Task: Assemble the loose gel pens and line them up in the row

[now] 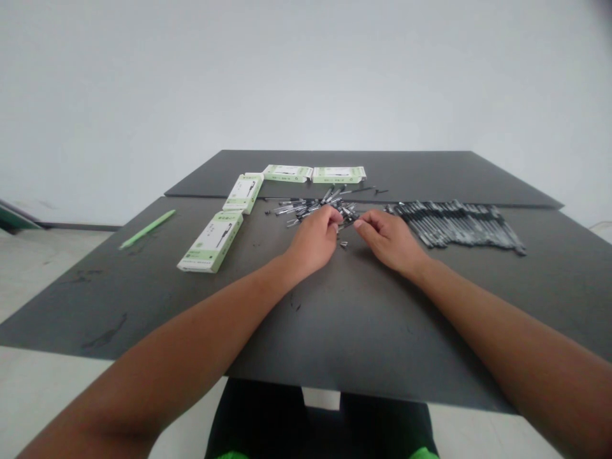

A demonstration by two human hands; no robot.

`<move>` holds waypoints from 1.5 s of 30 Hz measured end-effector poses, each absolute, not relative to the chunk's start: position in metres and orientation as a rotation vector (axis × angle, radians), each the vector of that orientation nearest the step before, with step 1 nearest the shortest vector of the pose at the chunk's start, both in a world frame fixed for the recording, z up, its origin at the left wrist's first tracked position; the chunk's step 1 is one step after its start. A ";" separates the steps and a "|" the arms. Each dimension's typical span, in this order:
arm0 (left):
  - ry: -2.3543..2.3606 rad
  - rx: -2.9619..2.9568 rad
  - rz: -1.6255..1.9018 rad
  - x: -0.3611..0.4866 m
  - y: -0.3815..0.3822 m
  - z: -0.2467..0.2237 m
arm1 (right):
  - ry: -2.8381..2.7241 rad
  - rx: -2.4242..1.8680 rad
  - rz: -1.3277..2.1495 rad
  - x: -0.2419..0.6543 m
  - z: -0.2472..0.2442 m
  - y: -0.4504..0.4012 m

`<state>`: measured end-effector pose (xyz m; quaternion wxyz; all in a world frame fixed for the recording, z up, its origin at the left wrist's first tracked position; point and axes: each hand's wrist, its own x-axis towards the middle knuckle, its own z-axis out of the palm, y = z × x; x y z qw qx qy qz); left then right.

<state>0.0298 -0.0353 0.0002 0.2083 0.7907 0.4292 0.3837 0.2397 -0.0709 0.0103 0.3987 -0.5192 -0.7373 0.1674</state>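
My left hand (316, 237) is closed, fingers curled together, at the near side of a loose pile of clear and black pen parts (299, 206). A short gap away, my right hand (388, 237) is closed too, thumb pressed against the forefinger. Something thin and dark shows by the right fingertips, too small to name; whatever the left fingers hold is hidden. A tiny silvery pen tip (343, 245) lies on the table between the hands. Just beyond my right hand, many clear pens with black ends (461, 223) lie side by side in a row.
Green-and-white pen boxes (210, 242) form a bent line along the left and back, one more box (338, 174) at its far end. A light green pen (148, 229) lies at the left. The dark table (325, 331) has a seam across it; a white wall (306, 76) stands behind.
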 end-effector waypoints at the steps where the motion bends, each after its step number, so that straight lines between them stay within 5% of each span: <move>1: 1.216 2.102 1.106 0.030 -0.034 0.000 | -1.871 -1.313 0.421 0.240 0.010 -0.071; 13: 1.077 1.380 1.268 0.033 -0.030 0.004 | -1.970 -1.298 0.410 0.238 0.012 -0.074; 45: 0.956 1.437 1.235 0.034 -0.029 0.000 | -2.017 -1.266 0.502 0.238 0.017 -0.076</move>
